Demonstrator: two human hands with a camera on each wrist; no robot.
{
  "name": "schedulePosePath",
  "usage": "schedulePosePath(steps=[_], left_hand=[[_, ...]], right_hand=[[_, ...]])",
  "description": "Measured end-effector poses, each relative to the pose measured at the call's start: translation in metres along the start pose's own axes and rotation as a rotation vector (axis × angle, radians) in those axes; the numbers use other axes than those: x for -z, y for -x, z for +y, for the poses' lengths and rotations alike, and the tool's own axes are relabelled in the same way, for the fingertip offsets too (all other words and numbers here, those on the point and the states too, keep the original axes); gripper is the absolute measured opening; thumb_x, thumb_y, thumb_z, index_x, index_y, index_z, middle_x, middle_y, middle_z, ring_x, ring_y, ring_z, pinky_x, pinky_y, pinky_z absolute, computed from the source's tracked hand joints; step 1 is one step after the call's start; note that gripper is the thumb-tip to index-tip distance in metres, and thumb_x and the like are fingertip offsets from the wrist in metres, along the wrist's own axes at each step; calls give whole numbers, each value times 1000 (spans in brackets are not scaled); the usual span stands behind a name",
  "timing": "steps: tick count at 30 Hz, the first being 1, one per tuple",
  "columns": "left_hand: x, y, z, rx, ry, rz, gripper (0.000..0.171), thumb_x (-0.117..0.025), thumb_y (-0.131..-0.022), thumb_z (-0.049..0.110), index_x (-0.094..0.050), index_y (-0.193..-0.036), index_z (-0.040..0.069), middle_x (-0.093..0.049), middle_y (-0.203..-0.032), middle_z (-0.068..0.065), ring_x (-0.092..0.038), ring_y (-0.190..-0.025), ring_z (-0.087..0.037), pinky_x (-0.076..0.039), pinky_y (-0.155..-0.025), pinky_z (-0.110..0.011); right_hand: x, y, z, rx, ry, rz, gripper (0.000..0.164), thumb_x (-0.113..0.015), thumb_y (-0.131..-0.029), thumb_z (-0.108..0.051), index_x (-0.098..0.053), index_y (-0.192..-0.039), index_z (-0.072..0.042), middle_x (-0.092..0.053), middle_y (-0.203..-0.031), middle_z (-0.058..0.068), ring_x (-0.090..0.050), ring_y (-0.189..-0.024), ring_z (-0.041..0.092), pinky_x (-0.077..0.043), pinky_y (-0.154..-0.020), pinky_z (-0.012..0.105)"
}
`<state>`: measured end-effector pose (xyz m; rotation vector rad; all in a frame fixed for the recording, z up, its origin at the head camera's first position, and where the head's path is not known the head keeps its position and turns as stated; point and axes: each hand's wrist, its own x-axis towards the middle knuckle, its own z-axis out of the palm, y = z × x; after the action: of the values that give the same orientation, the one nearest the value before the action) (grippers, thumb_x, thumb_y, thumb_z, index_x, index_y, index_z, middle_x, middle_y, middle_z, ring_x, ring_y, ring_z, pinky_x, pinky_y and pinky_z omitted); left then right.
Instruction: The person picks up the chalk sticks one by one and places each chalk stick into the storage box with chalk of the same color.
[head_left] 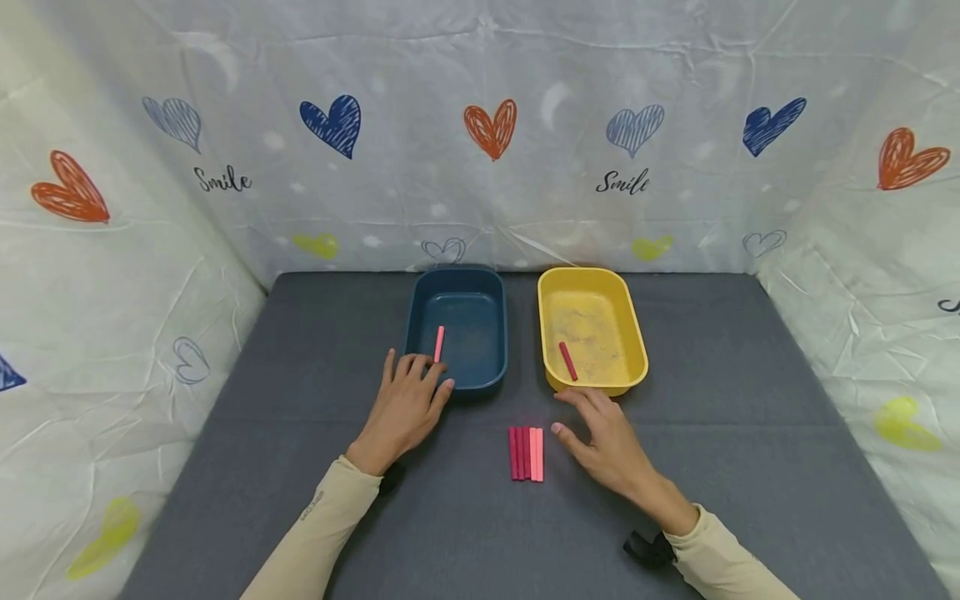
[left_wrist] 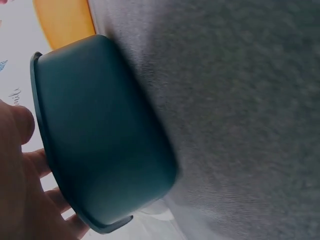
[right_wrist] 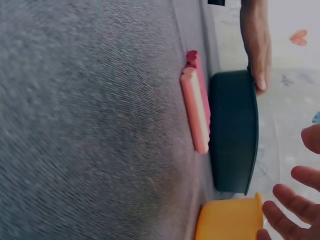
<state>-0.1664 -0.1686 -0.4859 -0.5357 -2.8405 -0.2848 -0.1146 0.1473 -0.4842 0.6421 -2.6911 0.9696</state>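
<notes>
My left hand (head_left: pixel 403 410) is over the near left corner of a dark blue tub (head_left: pixel 472 329), its fingers spread past the rim. Inside that tub lies a light pink stick (head_left: pixel 439 342), close to the fingertips. My right hand (head_left: pixel 611 443) hovers at the near edge of a yellow tub (head_left: pixel 600 312), fingers loosely bent and nothing in them. A dark red stick (head_left: pixel 567 362) lies in the yellow tub. Between the hands, several dark red sticks (head_left: pixel 519 454) and two light pink sticks (head_left: pixel 536 454) lie side by side; the right thumb is just right of them, apart.
Both tubs stand at the back of a table under grey cloth (head_left: pixel 300 350). A white curtain (head_left: pixel 420 67) printed with hearts hangs behind and on both sides. Dark straps (head_left: pixel 648 550) show at the wrists.
</notes>
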Motion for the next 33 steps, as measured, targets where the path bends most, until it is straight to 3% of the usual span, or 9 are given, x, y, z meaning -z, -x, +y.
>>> schedulePosePath(steps=[6,12,22,33], left_hand=[[-1,4,-3,-11,1,-10,37,-46,-103,39,-62,-121,11,-59,-122,-13,-49,-121,-36,-18,-117,-65],[-3,8,-6,-20,8,-42,39,-43,-104,41,-62,-116,10,-58,-118,-13,-50,-118,-35,-15,-119,-62],[-8,9,-8,-64,-4,-9,37,-42,-105,39,-62,-112,9,-59,-112,-14,-53,-114,-34,-22,-119,-60],[-7,8,-8,-84,-18,-9,35,-42,-105,37,-61,-113,8,-59,-111,-13,-52,-112,-33,-21,-119,-60]], right_hand=[[-6,4,1,-37,63,-121,58,-72,-87,-40,-56,-136,-15,-57,-132,5,-52,-123,24,-43,-103,53],[-9,7,2,-46,88,-189,65,-75,-84,-43,-54,-139,-16,-58,-132,4,-54,-123,24,-44,-98,52],[-13,10,3,-92,95,-351,81,-80,-76,-51,-50,-143,-16,-55,-135,4,-52,-124,23,-41,-100,51],[-20,11,3,-85,138,-382,88,-85,-68,-54,-53,-141,-16,-55,-130,5,-49,-121,25,-41,-96,52]])
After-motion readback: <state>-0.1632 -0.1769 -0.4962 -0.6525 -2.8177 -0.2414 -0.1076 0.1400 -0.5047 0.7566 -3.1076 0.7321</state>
